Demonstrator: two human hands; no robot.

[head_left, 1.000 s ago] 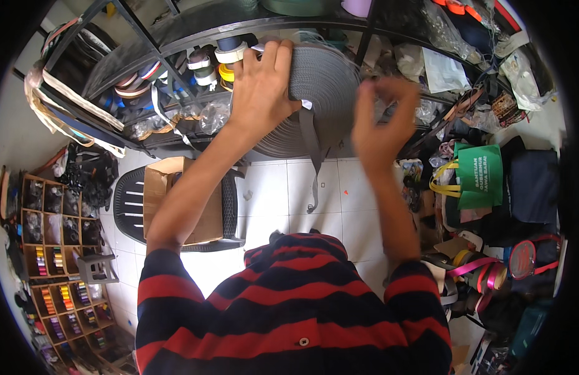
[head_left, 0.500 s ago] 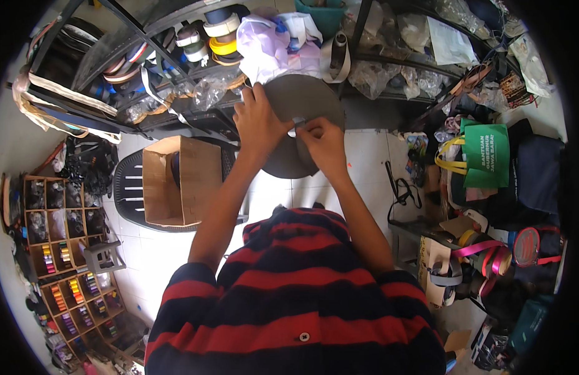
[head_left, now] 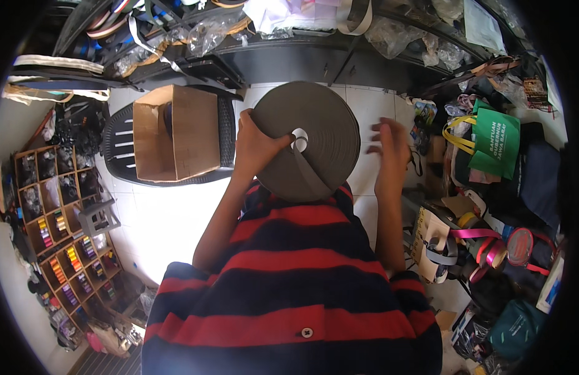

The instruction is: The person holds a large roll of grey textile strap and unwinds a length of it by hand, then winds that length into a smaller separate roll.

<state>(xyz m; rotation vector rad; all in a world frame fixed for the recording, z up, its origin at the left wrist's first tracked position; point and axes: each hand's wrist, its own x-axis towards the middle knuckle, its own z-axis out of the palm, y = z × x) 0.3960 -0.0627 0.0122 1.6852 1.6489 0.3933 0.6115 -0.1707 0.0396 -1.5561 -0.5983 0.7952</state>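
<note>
A large dark grey-brown roll of webbing strap [head_left: 330, 119] faces up in front of my torso, with a small round hole at its core. From the hole a loose end of the strap [head_left: 309, 175] slants down across the coils toward the near rim. My left hand [head_left: 261, 145] grips the roll's left side, thumb laid over the face toward the core and fingers around the edge. Apart from the roll, to its right, my right hand [head_left: 391, 153] is raised with nothing in it, its fingers apart and a little blurred.
On a black plastic chair [head_left: 119, 147] at left stands an open cardboard box [head_left: 196, 134]. Dark shelves with plastic bags [head_left: 211, 34] run along the far side. A thread rack [head_left: 61, 240] stands at far left. At right are a green bag [head_left: 497, 140] and ribbon rolls [head_left: 489, 250].
The roll has come nearer my body with my left hand on it. My right hand has left the core and moved right. The strap's loose end now lies across the face.
</note>
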